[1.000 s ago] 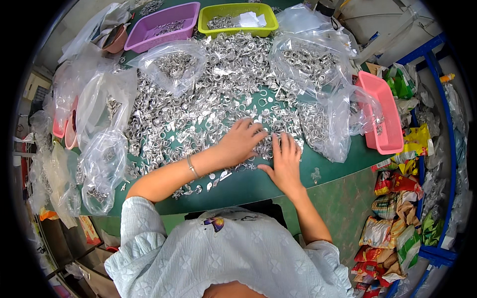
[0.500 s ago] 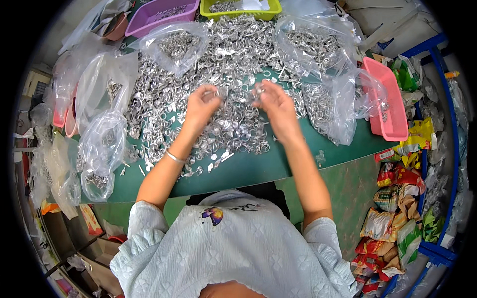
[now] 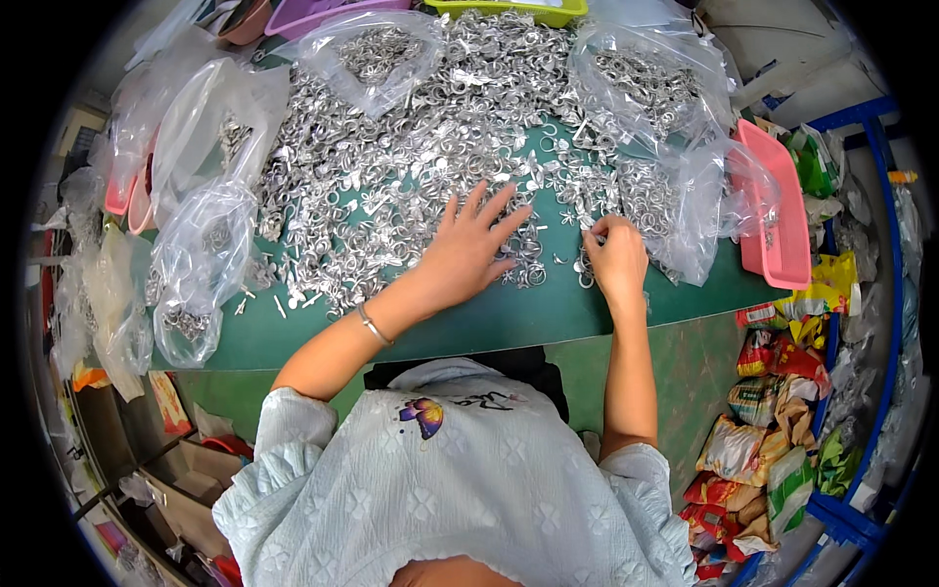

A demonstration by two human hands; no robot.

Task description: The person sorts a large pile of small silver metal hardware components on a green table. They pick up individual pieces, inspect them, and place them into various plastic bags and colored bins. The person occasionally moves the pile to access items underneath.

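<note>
A broad heap of small silvery metal pieces [image 3: 381,215], many of them rings, covers the green table [image 3: 440,331]. My left hand [image 3: 468,252] lies palm down over the heap's near right part, its fingers spread and holding nothing. To the right, my right hand [image 3: 618,259] is closed in a pinch at the edge of a smaller scatter of pieces [image 3: 577,186]. What sits between its fingertips, if anything, is too small to make out. A ring [image 3: 585,278] lies just below those fingertips.
Clear plastic bags with metal pieces stand on the left [image 3: 201,264], at the back [image 3: 377,59] and at the right [image 3: 655,88]. A pink basket [image 3: 782,215] sits at the right edge. Purple [image 3: 337,12] and yellow-green [image 3: 509,10] baskets stand behind. Colourful packets [image 3: 743,445] fill the floor at right.
Both hands were raised and close together over the heap. Now the left has come right and spread flat on it, and the right has moved right and down to the table. The view has shifted slightly.
</note>
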